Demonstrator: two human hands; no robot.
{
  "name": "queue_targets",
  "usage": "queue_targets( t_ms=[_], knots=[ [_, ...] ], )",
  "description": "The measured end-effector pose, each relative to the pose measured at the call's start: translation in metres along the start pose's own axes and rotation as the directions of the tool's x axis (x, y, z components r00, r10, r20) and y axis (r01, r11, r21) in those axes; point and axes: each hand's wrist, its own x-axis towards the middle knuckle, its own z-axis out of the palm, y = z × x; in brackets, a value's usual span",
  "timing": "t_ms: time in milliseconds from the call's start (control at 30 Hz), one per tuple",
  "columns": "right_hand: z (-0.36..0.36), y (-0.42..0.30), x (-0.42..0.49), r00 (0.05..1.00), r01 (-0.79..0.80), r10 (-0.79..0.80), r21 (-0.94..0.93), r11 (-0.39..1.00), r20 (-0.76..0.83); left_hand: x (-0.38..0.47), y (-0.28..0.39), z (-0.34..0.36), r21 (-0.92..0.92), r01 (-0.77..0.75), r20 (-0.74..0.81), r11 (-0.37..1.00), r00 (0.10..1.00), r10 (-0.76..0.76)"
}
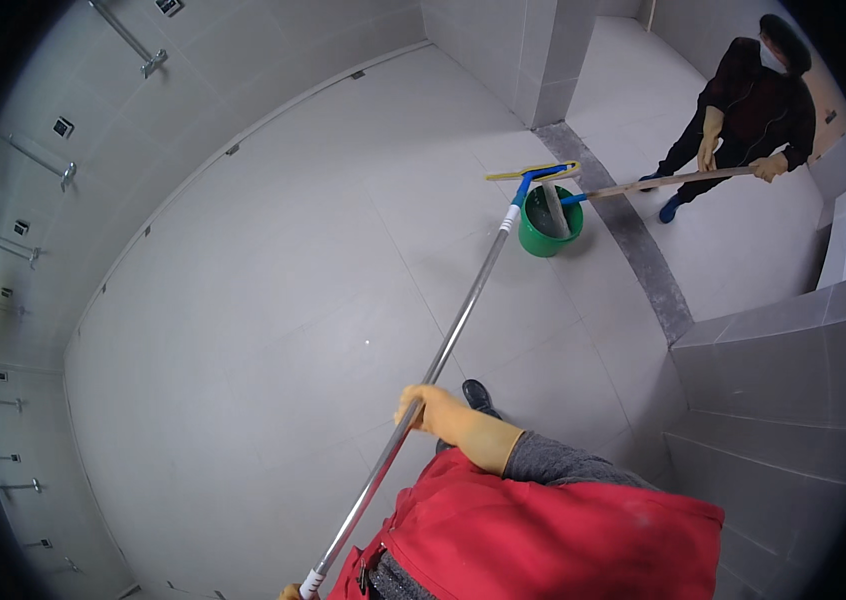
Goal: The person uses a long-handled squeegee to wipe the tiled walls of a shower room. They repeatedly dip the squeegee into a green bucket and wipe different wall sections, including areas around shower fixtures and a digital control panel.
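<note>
My right hand (pixel 434 409), in a yellow rubber glove, is wrapped around the middle of a metal pole (pixel 460 322). My left hand (pixel 291 592), gloved too and mostly cut off by the lower edge, grips the pole's white lower end. At the pole's far end is a flat cleaning head (pixel 539 172), blue with a yellow edge. In the picture this head overlaps the back rim of a green bucket (pixel 543 244); whether they touch, I cannot tell. Liquid shows in the bucket. A pale flat head (pixel 555 211) on another tool dips into it.
A masked co-worker (pixel 753 112) in gloves holds that tool's wooden handle (pixel 663 182) across a dark floor strip (pixel 618 217). Wall-mounted shower fittings (pixel 66 174) line the left. A tiled pillar (pixel 554 67) and low partition (pixel 775 375) stand on the right. My shoe (pixel 479 396) is below.
</note>
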Motion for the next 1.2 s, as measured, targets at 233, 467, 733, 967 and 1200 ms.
queue_targets(
  t_ms=[233, 467, 733, 967, 1200],
  knots=[
    [-0.005, -0.016, 0.032, 0.932, 0.046, 0.122, 0.445, 0.894, -0.341, 0.010, 0.001, -0.013, -0.022, -0.004, 0.018, 1.000, 1.000, 0.005],
    [0.002, -0.026, 0.046, 0.930, 0.167, -0.028, 0.356, 0.919, -0.366, 0.021, 0.012, -0.034, -0.001, -0.036, 0.041, 0.999, 0.999, 0.036],
    [-0.002, -0.064, 0.063, 0.857, 0.299, -0.169, 0.204, 0.932, -0.487, 0.031, 0.066, -0.085, 0.058, -0.089, 0.066, 0.994, 0.994, 0.085],
    [-0.035, -0.105, 0.099, 0.968, 0.227, -0.151, 0.441, 0.868, -0.200, 0.026, 0.167, -0.140, 0.249, -0.172, 0.180, 0.953, 0.975, 0.129],
    [-0.057, -0.101, 0.162, 0.846, 0.374, -0.288, 0.113, 0.921, -0.448, 0.045, 0.150, -0.156, 0.247, -0.203, 0.127, 0.947, 0.976, 0.176]
  ],
)
